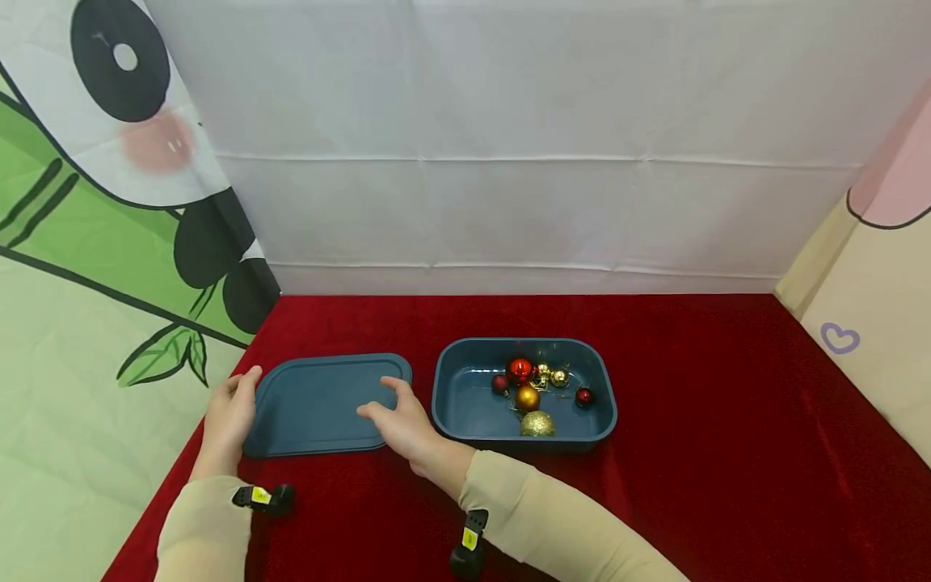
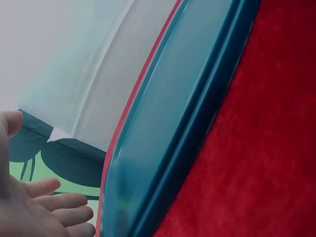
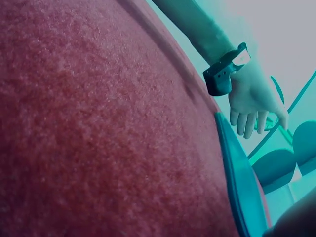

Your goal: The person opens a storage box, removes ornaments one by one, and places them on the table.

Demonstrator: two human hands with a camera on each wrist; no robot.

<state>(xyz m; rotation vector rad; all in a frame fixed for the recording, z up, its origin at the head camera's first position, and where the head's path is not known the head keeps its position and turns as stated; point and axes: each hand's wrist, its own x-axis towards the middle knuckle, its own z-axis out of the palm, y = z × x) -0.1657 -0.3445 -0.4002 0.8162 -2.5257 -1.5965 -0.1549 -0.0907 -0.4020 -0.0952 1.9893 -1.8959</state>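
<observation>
Hands at opposite ends of blue lid, baubles in box alongside

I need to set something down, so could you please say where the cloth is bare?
The widest bare patch of cloth lies right of the box; a shallower strip runs behind box and lid, up to the backdrop. It is crowded at the lid, flanked by the left hand and right hand, and around the baubles in the box.
</observation>
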